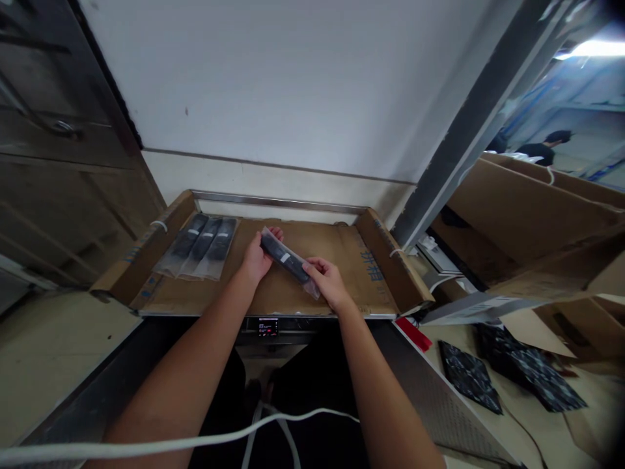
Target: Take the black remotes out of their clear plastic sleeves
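Between my hands is a long dark item in a clear plastic bag (288, 259), with a small white label at its middle. My left hand (258, 256) grips its upper left end. The lower right end is pinched by my right hand (326, 279), thumb on top. What the dark item is, I cannot make out. To the left, three similar bagged dark items (202, 241) lie side by side, each with a white label. They rest on the cardboard-lined tabletop (336, 260), under the bag I hold.
Cardboard flaps fixed with white ties, such as the right flap (394, 264), border the table's sides. A white wall (293, 91) rises behind. At right stands a large cardboard box (541, 228), with dark patterned packages (469, 374) below. A white cable (195, 438) crosses before me.
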### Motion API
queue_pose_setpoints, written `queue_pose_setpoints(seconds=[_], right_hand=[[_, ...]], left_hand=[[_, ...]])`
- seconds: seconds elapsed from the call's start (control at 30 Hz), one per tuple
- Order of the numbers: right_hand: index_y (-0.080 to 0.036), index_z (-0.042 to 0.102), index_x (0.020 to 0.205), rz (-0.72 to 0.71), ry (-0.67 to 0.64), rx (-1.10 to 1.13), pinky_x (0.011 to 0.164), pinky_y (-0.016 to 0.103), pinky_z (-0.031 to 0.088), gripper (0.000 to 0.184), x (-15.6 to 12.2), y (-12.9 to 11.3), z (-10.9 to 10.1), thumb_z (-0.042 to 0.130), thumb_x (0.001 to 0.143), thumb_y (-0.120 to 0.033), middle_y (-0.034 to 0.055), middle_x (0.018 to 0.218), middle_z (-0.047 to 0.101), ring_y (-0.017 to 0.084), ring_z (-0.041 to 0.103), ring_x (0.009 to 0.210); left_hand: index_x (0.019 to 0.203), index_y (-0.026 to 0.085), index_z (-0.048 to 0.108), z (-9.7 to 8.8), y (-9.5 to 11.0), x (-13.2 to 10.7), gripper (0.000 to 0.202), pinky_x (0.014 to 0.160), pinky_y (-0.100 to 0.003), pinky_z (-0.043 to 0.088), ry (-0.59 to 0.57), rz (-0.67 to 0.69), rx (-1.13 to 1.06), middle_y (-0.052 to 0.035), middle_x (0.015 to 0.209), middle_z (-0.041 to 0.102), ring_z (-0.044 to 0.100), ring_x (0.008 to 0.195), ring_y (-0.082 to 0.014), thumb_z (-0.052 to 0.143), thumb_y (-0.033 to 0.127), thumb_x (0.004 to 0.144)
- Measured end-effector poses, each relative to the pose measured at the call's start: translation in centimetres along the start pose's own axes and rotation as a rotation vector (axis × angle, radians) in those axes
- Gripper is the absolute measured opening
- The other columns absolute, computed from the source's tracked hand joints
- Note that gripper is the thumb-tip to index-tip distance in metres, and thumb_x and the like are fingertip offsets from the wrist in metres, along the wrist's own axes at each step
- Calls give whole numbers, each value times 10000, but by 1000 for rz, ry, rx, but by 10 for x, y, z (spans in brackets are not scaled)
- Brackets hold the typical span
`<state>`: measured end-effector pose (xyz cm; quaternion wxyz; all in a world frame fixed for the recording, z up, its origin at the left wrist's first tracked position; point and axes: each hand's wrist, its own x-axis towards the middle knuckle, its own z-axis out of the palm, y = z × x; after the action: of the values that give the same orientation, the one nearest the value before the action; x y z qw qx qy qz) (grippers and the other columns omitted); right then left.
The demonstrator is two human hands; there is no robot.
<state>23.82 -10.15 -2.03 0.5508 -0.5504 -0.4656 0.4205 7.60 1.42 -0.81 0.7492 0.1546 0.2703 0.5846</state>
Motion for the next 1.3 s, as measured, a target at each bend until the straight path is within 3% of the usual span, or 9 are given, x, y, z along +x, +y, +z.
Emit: queue_pose_setpoints(seconds=[0.23, 0.33, 0.43, 0.53, 0.7, 0.93, 1.07, 1.2, 1.3], right_hand=[[-217, 725, 985, -34, -84, -97, 770, 307, 535, 405, -1, 0, 3, 845, 655, -418, 47, 979, 743, 174, 672, 829], [-212, 728, 975, -31, -62, -120, 763, 312, 534, 383, -1, 0, 2, 833, 663, -409, 34, 940, 738, 174, 665, 805], [-202, 719, 967, -28, -24, -74, 754, 304, 535, 386, -1, -2, 0, 826, 668, -420, 31, 925, 735, 171, 663, 804], [-194, 698, 973, 9, 20, 6, 690, 286, 537, 422, -1, -3, 0, 827, 663, -449, 28, 888, 726, 159, 657, 742], [-202, 655, 1066, 41, 62, 23, 627, 312, 578, 563, 0, 1, 2, 847, 626, -496, 72, 1049, 712, 191, 672, 802], [-203, 637, 1179, -258, 127, -350, 1008, 429, 491, 630, -2, 6, 0, 863, 636, -427, 92, 1157, 664, 250, 632, 1085], [-233, 628, 1212, -401, 125, -543, 1031, 427, 472, 592, -5, 5, 3, 825, 659, -304, 83, 1176, 619, 257, 608, 1111], [-242, 600, 1264, -413, 136, -648, 1009, 427, 480, 557, -8, 6, 6, 737, 724, -251, 83, 1158, 619, 263, 610, 1088], [-233, 583, 1298, -413, 156, -738, 1002, 434, 477, 532, -9, 7, 8, 673, 774, -250, 104, 1178, 609, 281, 595, 1110]], left_hand=[[1238, 173, 619, 2, -4, -3, 475, 986, -383, 561, 7, 131, 111, -118, 1095, 731, 708, 1050, -202, 304, 482, 1060], [1149, 144, 651, 3, -1, -7, 514, 974, -383, 567, -39, 43, 121, -153, 1079, 731, 702, 1069, -236, 352, 545, 1033], [1012, 107, 666, 4, 2, -12, 405, 991, -331, 554, -77, -82, 112, -174, 1113, 721, 694, 1088, -225, 429, 434, 1033], [1020, 109, 653, 4, 2, -13, 327, 1002, -356, 545, -68, -91, 121, -160, 1113, 723, 702, 1064, -216, 426, 343, 1038], [1131, 119, 637, 0, -7, -9, 306, 1005, -411, 528, -7, 142, 210, -129, 1085, 729, 709, 1022, -215, 409, 295, 1028], [1216, 162, 700, -5, -9, -18, 355, 1115, -332, 409, 151, 740, 1043, -138, 1283, 616, 587, 1230, -235, 453, 304, 1004], [1242, 155, 690, -8, -3, -19, 431, 1092, -342, 421, 155, 749, 1115, -135, 1222, 669, 610, 1190, -244, 367, 347, 1032], [1242, 172, 690, -14, 1, -16, 469, 1069, -352, 436, 237, 693, 1065, -124, 1193, 708, 629, 1171, -256, 353, 422, 1033], [1182, 153, 718, -17, 2, -13, 472, 1050, -346, 446, 269, 751, 1054, -137, 1159, 719, 646, 1144, -263, 386, 447, 1019]])
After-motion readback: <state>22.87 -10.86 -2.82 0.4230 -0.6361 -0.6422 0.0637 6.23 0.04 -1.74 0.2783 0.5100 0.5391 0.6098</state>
